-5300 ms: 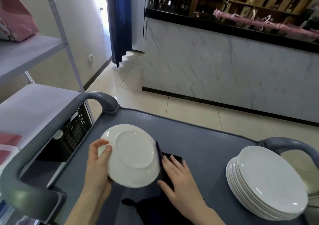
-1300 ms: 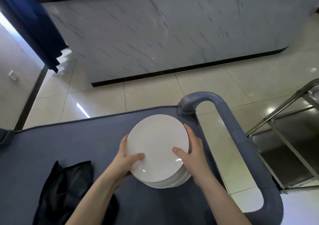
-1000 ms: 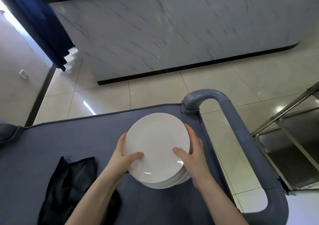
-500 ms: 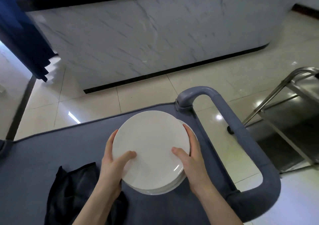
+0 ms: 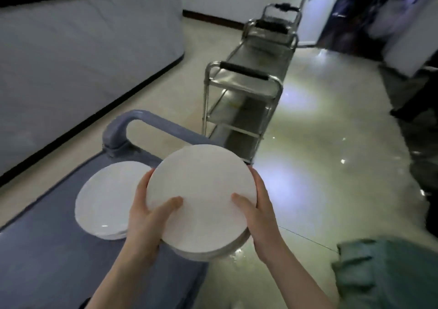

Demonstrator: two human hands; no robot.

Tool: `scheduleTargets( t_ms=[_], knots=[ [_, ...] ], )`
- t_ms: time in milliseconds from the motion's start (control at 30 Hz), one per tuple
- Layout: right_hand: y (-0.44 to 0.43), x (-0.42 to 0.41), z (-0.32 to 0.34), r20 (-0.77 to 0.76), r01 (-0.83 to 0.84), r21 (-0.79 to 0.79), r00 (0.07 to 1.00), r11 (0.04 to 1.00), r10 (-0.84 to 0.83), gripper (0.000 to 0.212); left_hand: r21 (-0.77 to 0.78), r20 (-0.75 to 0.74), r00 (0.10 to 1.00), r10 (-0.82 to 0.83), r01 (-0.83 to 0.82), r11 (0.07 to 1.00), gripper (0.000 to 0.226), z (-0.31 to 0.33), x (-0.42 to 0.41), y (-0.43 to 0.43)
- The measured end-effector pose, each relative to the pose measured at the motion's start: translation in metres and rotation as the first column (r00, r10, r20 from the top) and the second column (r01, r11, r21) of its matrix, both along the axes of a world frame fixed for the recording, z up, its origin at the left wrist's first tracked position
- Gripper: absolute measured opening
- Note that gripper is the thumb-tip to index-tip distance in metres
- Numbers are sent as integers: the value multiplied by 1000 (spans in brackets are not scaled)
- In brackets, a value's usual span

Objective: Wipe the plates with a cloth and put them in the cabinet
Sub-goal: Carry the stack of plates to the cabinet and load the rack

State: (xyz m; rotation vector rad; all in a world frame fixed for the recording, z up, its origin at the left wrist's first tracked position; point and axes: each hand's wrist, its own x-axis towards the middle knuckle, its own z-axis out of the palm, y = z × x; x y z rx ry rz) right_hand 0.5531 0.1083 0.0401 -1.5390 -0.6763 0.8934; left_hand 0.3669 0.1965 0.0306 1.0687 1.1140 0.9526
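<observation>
Furthest left runs the pale counter front, and below it the grey cart, whose flat top serves as the tabletop; its curved handle rises at the far corner. On that tabletop, near the handle, sits a low pile of white plates, touched by neither hand. Just to its right the left hand grips the near-left rim of a lifted stack of white plates, thumb pressed on the top face, fingers wrapped round the edge and hidden beneath. The stack hangs clear of the cart, over its right edge and partly over the glossy floor. The right hand mirrors that grip on the near-right rim. Beyond stand steel trolleys in a row, and a green garment shows at lower right. No cabinet is in view, and the wiping cloth cannot be made out. This looks like the carrying step: one batch is up and apparently bound for storage, though the blur hides whether it is wiped. The low pile remains to be dealt with, so the job seems partway done, with the placing itself not yet begun.
</observation>
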Motion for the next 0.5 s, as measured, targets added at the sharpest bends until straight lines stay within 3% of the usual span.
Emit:
scheduleTargets(
  t_ms=[133, 267, 500],
  knots=[
    [-78, 46, 15, 8, 244, 29, 970, 969, -244, 65, 41, 32, 959, -282, 280, 959, 75, 10, 72, -32],
    [-173, 85, 25, -4, 478, 72, 878, 875, -479, 66, 105, 16, 878, -478, 474, 874, 70, 21, 155, -86],
    [-379, 135, 41, 30, 776, 154, 615, 612, -788, 65, 134, 60, 580, -813, 802, 582, 70, 38, 289, -259]
  ],
)
